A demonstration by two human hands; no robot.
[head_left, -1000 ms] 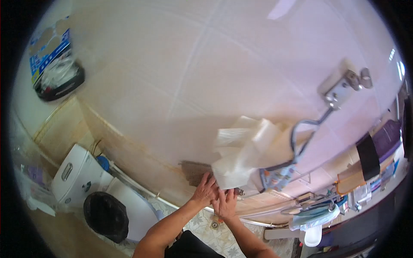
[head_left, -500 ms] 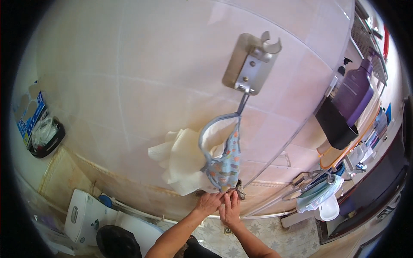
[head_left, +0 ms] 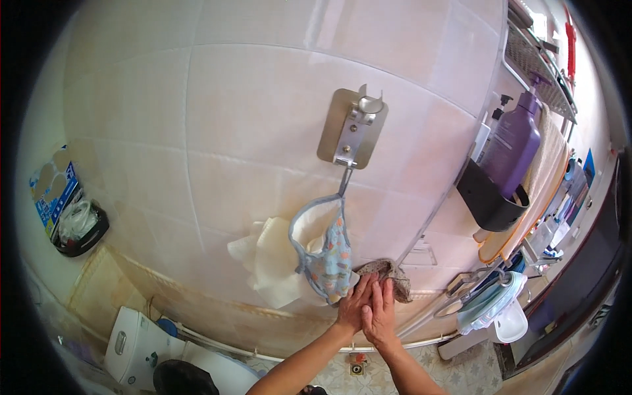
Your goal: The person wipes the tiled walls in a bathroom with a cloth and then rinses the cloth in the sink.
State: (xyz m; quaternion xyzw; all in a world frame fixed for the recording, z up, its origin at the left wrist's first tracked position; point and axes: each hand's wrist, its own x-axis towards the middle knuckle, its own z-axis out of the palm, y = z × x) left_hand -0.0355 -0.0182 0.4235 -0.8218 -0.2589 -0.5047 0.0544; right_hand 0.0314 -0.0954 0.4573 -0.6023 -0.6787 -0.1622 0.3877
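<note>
— Brownish cloth [head_left: 388, 275], bunched against the tiled wall [head_left: 197, 131] low down, just beside the hanging patterned garment [head_left: 329, 263]; a scrubbing step, I'd judge.

— Both hands on it?

— Left hand [head_left: 353, 304] and right hand [head_left: 380, 311] press flat, fingers nearly straight and close together; any grip is probably hidden; next calls for steady pressure.

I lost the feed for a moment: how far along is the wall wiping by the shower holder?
Done: no tile looks plainly wetter or cleaner than the rest, so finished area cannot be told. In hand: the left hand and right hand together press a brownish rag on the tiled wall, below the metal shower holder, beside the hanging patterned cloth. Left: probably the tiles above and left.
</note>
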